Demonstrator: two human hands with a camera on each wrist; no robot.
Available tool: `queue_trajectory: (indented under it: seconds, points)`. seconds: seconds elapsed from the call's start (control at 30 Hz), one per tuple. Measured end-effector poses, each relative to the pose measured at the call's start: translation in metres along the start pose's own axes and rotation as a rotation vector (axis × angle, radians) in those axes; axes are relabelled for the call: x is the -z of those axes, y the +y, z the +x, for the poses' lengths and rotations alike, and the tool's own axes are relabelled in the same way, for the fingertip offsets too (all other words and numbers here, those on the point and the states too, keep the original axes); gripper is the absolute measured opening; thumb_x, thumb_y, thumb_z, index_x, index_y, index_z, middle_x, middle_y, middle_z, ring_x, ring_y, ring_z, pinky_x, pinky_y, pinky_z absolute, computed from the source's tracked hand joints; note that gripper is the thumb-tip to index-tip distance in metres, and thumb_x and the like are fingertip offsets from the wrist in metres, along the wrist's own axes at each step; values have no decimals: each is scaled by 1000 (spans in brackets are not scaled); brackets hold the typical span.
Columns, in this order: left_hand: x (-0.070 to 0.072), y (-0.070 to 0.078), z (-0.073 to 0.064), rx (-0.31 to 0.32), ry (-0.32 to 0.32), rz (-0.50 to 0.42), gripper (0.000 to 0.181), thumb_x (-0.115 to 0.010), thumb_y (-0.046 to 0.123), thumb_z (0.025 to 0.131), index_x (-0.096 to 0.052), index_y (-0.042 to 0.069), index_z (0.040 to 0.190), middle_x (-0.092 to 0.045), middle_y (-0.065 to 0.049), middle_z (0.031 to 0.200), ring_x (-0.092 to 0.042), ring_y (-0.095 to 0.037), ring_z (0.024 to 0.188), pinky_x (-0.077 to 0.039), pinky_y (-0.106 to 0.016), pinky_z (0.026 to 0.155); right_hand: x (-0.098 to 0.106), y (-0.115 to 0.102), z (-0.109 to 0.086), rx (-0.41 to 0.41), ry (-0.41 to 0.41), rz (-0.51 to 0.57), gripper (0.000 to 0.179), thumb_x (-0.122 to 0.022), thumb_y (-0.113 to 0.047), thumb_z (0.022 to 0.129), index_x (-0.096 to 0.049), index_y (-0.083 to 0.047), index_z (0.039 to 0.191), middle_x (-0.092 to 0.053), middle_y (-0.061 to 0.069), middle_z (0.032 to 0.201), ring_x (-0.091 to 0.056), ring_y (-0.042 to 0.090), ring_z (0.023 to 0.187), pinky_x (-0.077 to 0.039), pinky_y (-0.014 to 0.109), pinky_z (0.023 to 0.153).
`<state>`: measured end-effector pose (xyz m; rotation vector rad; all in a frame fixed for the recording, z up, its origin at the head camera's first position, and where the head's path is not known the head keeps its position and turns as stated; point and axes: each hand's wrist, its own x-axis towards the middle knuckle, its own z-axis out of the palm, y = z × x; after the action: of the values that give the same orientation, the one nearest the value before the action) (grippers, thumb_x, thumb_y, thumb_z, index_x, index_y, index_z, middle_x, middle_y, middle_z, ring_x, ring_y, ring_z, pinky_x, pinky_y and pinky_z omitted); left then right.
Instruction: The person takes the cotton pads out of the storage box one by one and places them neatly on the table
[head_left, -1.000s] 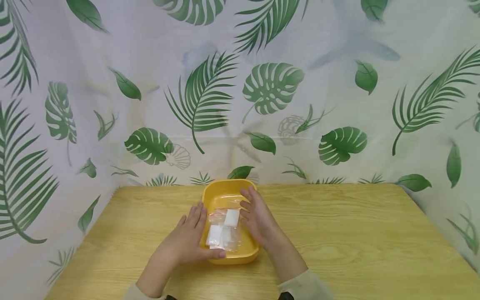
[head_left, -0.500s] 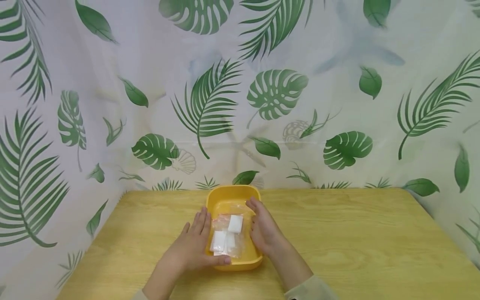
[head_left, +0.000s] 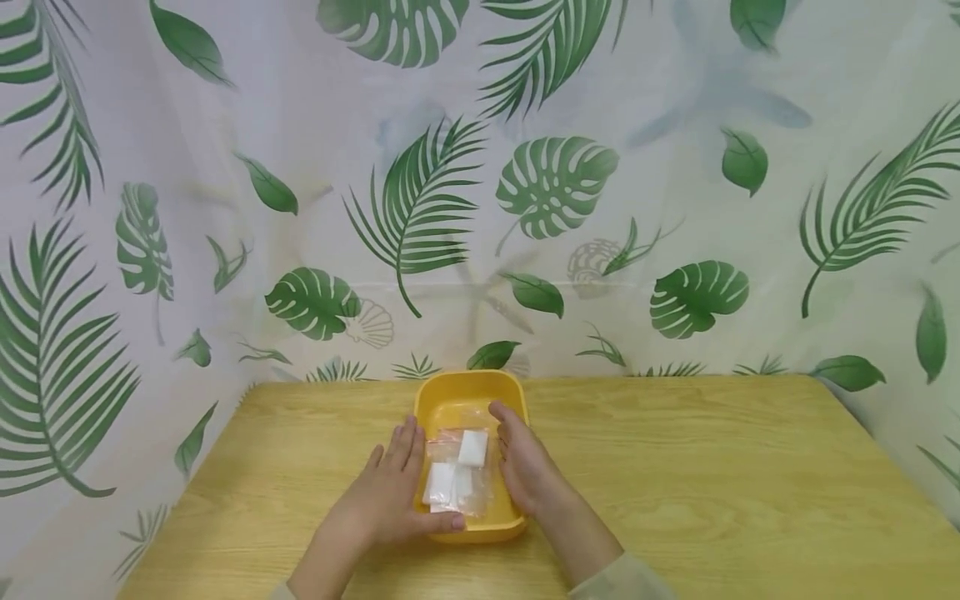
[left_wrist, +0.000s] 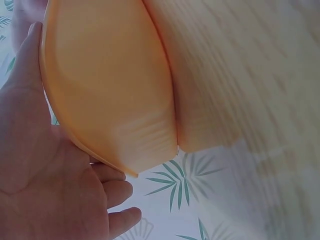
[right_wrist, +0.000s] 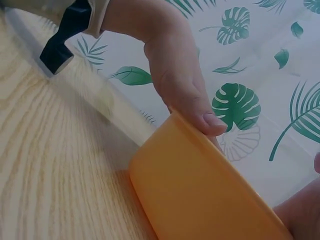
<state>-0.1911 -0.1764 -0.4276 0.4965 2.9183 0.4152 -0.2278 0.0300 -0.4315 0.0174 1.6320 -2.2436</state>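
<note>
A yellow plastic tray (head_left: 468, 387) sits on the table with several small clear bags (head_left: 472, 448) inside, white square pieces in them and reddish strips along some tops. My left hand (head_left: 386, 492) rests along the tray's left rim, fingers straight, the thumb lying over the near rim; the left wrist view has the palm (left_wrist: 50, 185) right against the rim. Over the right wall reaches my right hand (head_left: 528, 462), its fingers close together and partly inside the tray, beside the bags. Only its edge (right_wrist: 302, 212) shows in the right wrist view.
The wood-grain table (head_left: 712, 467) extends to both sides of the tray. Behind it hangs a white cloth (head_left: 600, 333) printed with green leaves, close to the tray's far end. A black strap (right_wrist: 70, 35) is on the left wrist.
My right hand's spread fingers have drawn together and settled lower at the right wall. The left hand stays at the rim. The head view has shifted slightly; the bags look the same.
</note>
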Motion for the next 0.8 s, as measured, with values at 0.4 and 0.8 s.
queue_trajectory:
  seconds: [0.4,0.8]
  points:
    - [3,4,3,-28,28,40,131,-57,87,72,-12,-1,158,0,-18,166,-6,-34,154,-14,-56,123,-15,9,-7,82,-170,-591,80,-34,-62,102,-36,0,153,-41,23,154,-34,42,144,-18,60,120]
    - [-1,2,0,-21,18,46,132,-54,89,72,-12,-1,158,0,-18,166,-7,-34,154,-15,-56,123,-16,8,-7,50,-24,-522,88,-39,-69,96,-40,-1,151,-21,24,163,-10,45,151,-4,65,119]
